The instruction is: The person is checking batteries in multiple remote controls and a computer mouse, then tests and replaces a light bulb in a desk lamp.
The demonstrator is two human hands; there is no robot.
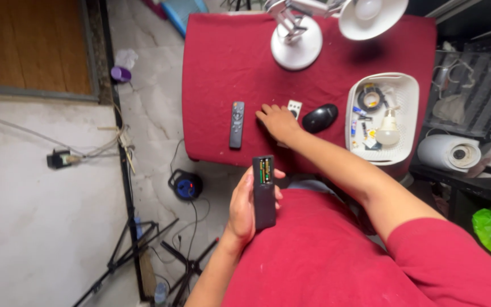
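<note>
Left hand (244,207) has its grip closed around a black remote (264,193), back open, 2 batteries (265,170) showing inside. Right hand (278,121) lies flat and open on the table (217,62) beside a white basket (407,94) holding a bulb (388,133) and a cable coil (370,98).

A small table w/ red cloth (223,68) is seen. Far edge is taken by a white lamp base (296,48); at right a white basket (407,94) is set. Nearer, L to R, are laid a black remote (237,124), small white remote (295,108), black mouse (320,117).
</note>
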